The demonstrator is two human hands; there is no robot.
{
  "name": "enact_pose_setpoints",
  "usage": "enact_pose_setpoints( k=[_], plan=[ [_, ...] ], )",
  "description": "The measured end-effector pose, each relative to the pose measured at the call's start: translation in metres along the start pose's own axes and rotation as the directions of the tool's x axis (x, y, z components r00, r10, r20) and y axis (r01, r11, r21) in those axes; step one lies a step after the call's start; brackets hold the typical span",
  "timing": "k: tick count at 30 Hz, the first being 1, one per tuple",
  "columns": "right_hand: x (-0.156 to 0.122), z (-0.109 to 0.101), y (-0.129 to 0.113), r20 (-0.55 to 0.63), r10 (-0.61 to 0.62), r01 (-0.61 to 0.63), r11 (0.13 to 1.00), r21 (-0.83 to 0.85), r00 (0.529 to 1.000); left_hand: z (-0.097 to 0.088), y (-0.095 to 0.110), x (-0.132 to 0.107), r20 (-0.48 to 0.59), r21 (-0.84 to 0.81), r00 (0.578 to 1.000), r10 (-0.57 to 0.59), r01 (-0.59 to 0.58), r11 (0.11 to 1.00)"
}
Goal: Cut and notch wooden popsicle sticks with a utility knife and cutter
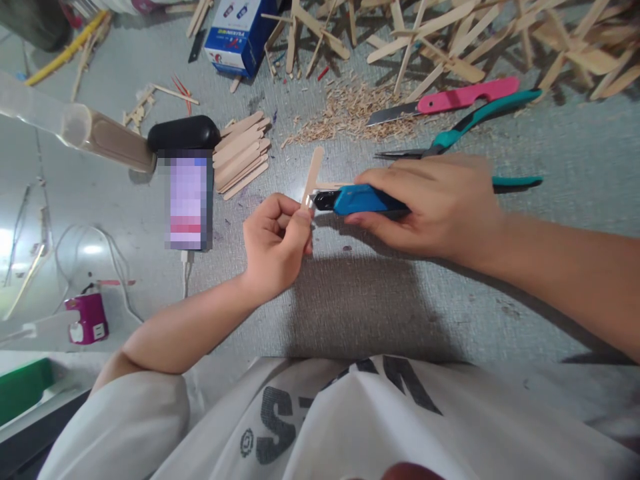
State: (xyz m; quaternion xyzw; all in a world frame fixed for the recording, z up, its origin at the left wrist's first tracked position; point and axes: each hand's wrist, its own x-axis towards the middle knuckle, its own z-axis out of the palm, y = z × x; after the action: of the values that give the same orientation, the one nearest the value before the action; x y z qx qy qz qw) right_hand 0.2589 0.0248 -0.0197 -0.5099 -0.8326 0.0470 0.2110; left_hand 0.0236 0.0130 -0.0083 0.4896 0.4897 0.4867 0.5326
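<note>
My left hand [281,237] pinches the lower end of a wooden craft stick [313,170], which slants upward from my fingertips. Closed around a blue utility knife [363,199] is my right hand [435,207]. The knife's tip meets the stick close to my left thumb; whether the blade is into the wood I cannot tell. A second thin strip of wood [334,185] runs sideways from the stick toward my right fingers, partly behind the knife. Teal-handled pliers [465,127] lie just beyond my right hand, which covers part of them.
A stack of craft sticks [243,157] lies beside a phone [188,203] and a black case [183,134]. Wood shavings [345,113] and a pink-handled knife [465,95] lie farther back. Behind them are a blue box [235,40] and a structure of joined sticks [465,33].
</note>
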Motion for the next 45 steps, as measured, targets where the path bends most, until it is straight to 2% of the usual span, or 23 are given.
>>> enact_pose_setpoints(
  k=[6,10,12,16,25,29,34,38,42,45],
  plan=[
    [0.001,0.001,0.001,-0.047,0.056,-0.055,0.998,0.012,0.997,0.001,0.001,0.001,-0.003,-0.009,1.0,-0.003,0.003,1.0],
    [0.001,0.003,0.003,-0.086,0.004,-0.001,1.0,0.031,0.996,0.001,0.002,0.001,0.004,-0.048,1.0,-0.008,0.008,0.999],
    [0.001,0.004,0.003,-0.045,-0.015,0.017,0.999,0.047,0.999,0.001,0.001,0.002,0.011,-0.056,1.0,-0.011,0.012,0.998],
    [-0.002,0.002,0.003,0.078,0.016,-0.021,0.997,0.068,0.997,0.0,0.0,0.001,0.034,-0.065,0.999,-0.009,0.012,0.998],
    [-0.002,0.0,0.006,0.077,-0.057,0.046,0.989,0.137,0.995,-0.005,-0.002,0.002,0.11,-0.127,0.994,-0.015,0.029,0.991],
    [-0.003,0.0,0.004,0.119,-0.021,0.005,0.991,0.13,0.993,-0.007,-0.002,0.003,0.184,-0.139,0.982,-0.037,0.063,0.988],
    [-0.003,0.006,0.003,0.005,-0.126,0.124,0.983,0.135,0.992,-0.008,-0.007,0.004,0.213,-0.15,0.977,-0.018,0.051,0.987],
    [-0.002,0.008,0.006,-0.109,-0.215,0.23,0.962,0.15,0.97,-0.009,-0.012,0.006,0.256,-0.21,0.966,0.035,0.02,0.978],
    [0.0,0.005,0.01,-0.149,-0.259,0.286,0.938,0.196,0.954,-0.008,-0.014,0.006,0.285,-0.291,0.95,0.132,-0.045,0.956],
    [0.002,0.001,0.014,-0.228,-0.292,0.34,0.916,0.213,0.929,-0.008,-0.013,0.006,0.303,-0.334,0.94,0.16,-0.053,0.941]
  ],
)
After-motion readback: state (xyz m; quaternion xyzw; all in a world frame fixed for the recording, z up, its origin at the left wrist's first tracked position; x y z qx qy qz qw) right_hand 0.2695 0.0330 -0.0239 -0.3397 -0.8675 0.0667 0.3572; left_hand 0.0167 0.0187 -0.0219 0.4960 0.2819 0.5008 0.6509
